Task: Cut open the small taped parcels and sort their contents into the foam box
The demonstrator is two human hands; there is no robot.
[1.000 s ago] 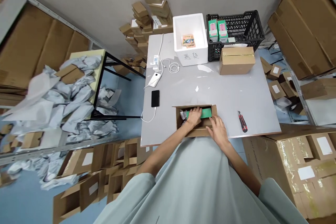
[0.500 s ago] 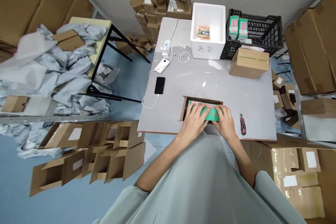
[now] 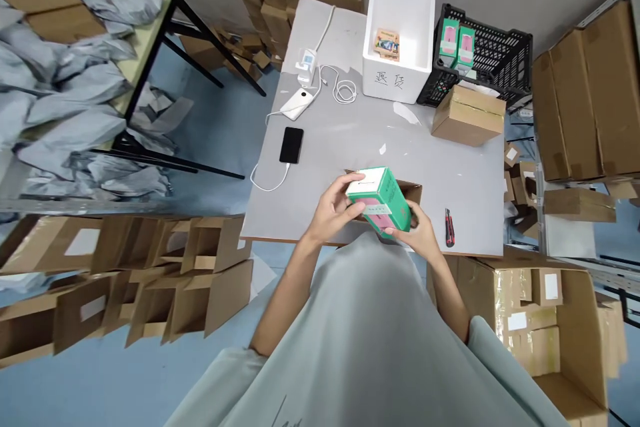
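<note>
Both hands grasp the green product box point(image 3: 383, 200) (tilted) above the open cardboard carton point(image 3: 414, 192): left hand point(image 3: 334, 205) at its left end, right hand point(image 3: 419, 235) beneath.

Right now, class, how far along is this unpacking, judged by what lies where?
Done: the green box is out of the opened cardboard carton and held above it by the left hand and right hand. In hand: that box alone. Left: two similar green boxes sit in the black crate; a taped carton is unopened, and the cutter lies untouched.
</note>
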